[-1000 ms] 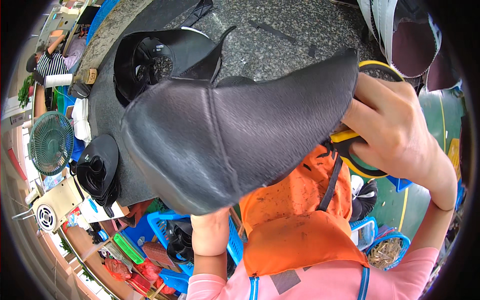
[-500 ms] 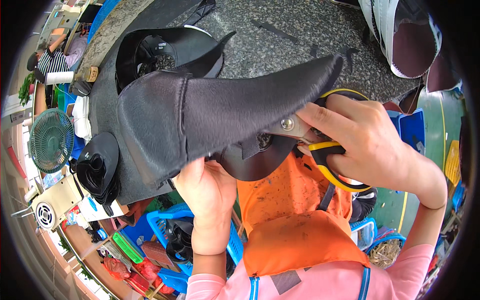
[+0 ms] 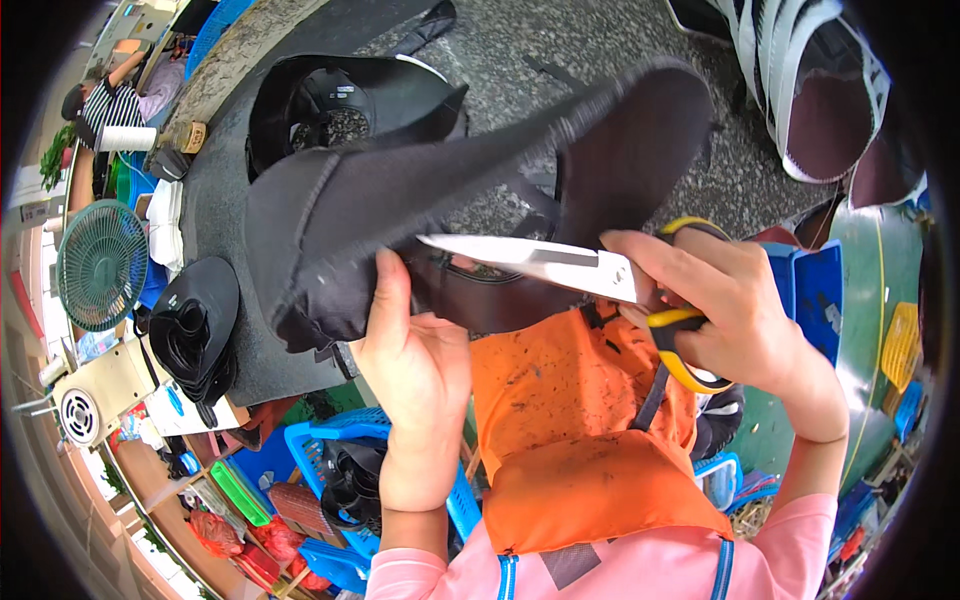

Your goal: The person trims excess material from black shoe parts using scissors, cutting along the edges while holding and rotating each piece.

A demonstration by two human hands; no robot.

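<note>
Black shoe-upper-like piece (image 3: 400,185), held up over the near edge of a speckled stone tabletop (image 3: 610,40); a raised seam crosses its rounded left end, and a broad flap curves around to the right, its surface partly blurred. The left hand (image 3: 415,365) grasps the lower edge of the piece near the rounded end, thumb uppermost, with some of the fingers hidden. The right hand (image 3: 710,295) grips scissors (image 3: 575,265) by their yellow-and-black handles, the bright blades lying close together and pointing left, their tips just beside the left thumb; whether they touch the piece cannot be told. Behind, a second black piece (image 3: 400,100) rests on the tabletop, and at its left edge stands a stack of black pieces (image 3: 195,320). At upper right are white-edged pieces (image 3: 830,110) with dark maroon insides. Below the hands lies an orange apron (image 3: 590,480), beside a blue basket (image 3: 300,455) containing black items. At far left, a green fan (image 3: 103,265) stands near a white thread spool (image 3: 127,138); beyond, a co-worker (image 3: 110,108) wears stripes.
</note>
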